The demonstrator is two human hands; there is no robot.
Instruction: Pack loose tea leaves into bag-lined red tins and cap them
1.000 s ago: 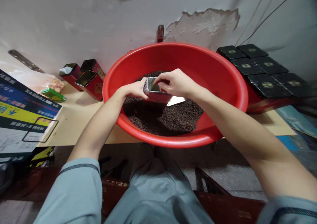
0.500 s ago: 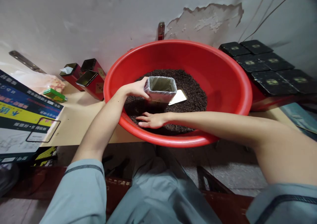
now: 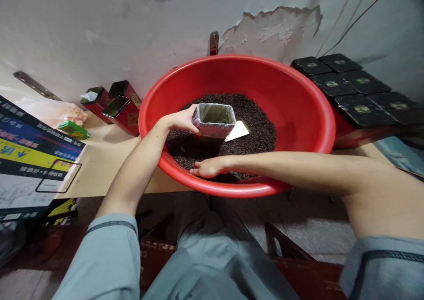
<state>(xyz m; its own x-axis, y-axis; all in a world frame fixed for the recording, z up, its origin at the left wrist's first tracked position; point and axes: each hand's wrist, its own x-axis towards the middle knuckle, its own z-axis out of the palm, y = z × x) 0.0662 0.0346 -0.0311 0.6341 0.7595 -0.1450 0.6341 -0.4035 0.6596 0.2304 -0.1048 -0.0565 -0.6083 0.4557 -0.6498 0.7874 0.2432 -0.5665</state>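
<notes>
A big red plastic basin (image 3: 298, 110) holds a heap of dark loose tea leaves (image 3: 255, 127). My left hand (image 3: 180, 119) grips the left side of a small square container lined with a silvery bag (image 3: 213, 119), held upright over the leaves. My right hand (image 3: 208, 167) lies low in the leaves at the basin's near side, fingers curled into them. A flat pale card (image 3: 236, 131) lies on the leaves just right of the container.
Red tins (image 3: 121, 105) stand open at the left on a pale table (image 3: 99, 158), with a green packet (image 3: 73, 130) and printed boxes (image 3: 29, 154). Black-lidded tins (image 3: 351, 92) are stacked at the right. A peeling wall rises behind.
My right hand left the container's rim and dropped into the leaves at the near side, then drew its fingers in. The left hand keeps the container in place.
</notes>
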